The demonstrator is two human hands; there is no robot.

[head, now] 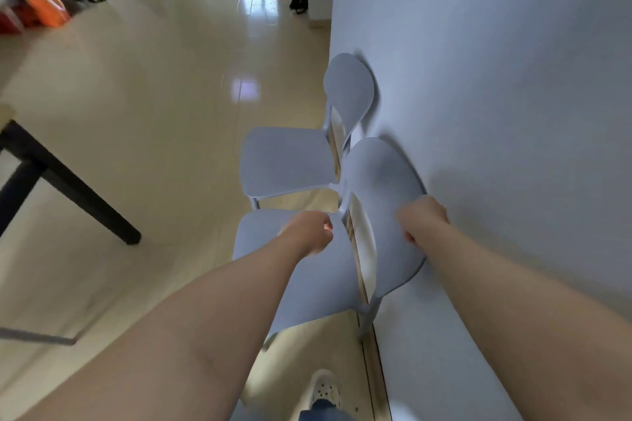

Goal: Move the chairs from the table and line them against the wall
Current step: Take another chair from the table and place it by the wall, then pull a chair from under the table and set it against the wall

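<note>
Two grey plastic chairs stand side by side against the white wall, both hands on the nearer one.

The far chair (290, 161) sits just beyond the near chair (321, 277), backrests at the wall (496, 79), smooth rounded shells on thin legs. A black table leg (68, 188) slants over the glossy cream floor (164, 96) to the left; coloured bags (44, 7) lie far off. The left hand (313, 232) is curled closed at the seat's rear edge; the right hand (424, 219) grips the backrest's edge. A white perforated shoe (325, 390) shows below.
</note>
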